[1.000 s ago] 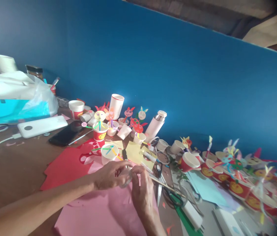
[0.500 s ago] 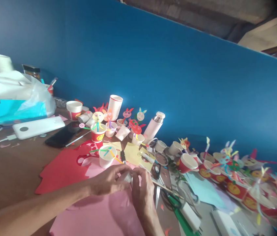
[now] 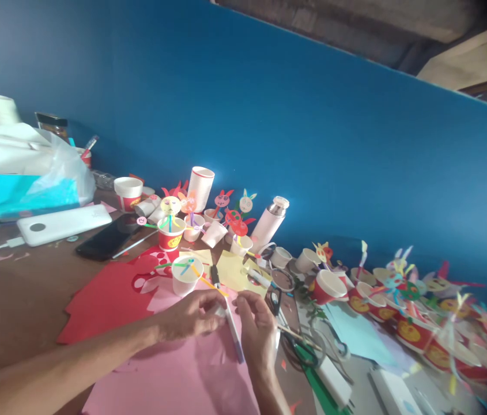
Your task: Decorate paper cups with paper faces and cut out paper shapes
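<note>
Both my hands are over a pink paper sheet (image 3: 182,374) at the lower middle. My left hand (image 3: 191,314) is curled, its fingertips pinched on a small pale thing I cannot make out. My right hand (image 3: 258,331) is closed around a thin white pen-like stick (image 3: 233,328) that slants down to a bluish tip. Just beyond my hands stands a white paper cup (image 3: 186,274) with coloured strips across its top.
Red paper (image 3: 105,297) and yellow paper (image 3: 234,270) lie past the pink sheet. Scissors (image 3: 278,311), a white flask (image 3: 270,222), a black phone (image 3: 105,242), a white power bank (image 3: 64,223) and several decorated paper cups (image 3: 399,311) line the blue wall.
My hands have drawn slightly apart. The pale thing held between both hands is now at the left fingertips, and a white stick has come into view in my right hand.
</note>
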`<action>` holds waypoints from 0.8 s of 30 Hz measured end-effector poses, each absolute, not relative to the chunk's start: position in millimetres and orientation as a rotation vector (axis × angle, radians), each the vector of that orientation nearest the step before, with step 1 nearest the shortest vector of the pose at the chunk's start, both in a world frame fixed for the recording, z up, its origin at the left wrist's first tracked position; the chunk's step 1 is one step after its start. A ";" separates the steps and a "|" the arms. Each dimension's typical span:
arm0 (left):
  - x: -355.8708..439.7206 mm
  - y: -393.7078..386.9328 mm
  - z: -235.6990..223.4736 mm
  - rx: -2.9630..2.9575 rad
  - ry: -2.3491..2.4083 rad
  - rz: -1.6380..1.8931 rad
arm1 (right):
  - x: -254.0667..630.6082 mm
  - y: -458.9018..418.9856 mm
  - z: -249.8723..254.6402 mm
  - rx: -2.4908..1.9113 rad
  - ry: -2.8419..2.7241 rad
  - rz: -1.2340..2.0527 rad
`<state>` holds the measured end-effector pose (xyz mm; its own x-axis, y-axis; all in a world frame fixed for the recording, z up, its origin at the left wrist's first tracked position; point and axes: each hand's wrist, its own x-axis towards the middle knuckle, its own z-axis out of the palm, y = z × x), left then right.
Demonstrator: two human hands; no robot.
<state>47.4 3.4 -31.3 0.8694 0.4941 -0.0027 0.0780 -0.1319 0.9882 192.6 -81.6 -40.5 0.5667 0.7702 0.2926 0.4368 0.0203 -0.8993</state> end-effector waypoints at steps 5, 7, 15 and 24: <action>47.7 2.0 -33.5 1.674 0.494 0.332 | 191.2 -82.8 -43.5 -1.616 -1.129 0.307; 47.9 1.8 -35.2 1.678 0.484 0.327 | 190.8 -83.4 -44.5 -1.589 -1.168 0.304; 48.6 5.2 -42.8 1.684 0.526 0.349 | 193.1 -81.6 -43.3 -1.532 -1.317 0.283; 50.2 3.9 -46.0 1.794 0.660 0.344 | 190.0 -83.7 -48.2 -1.467 -1.339 0.110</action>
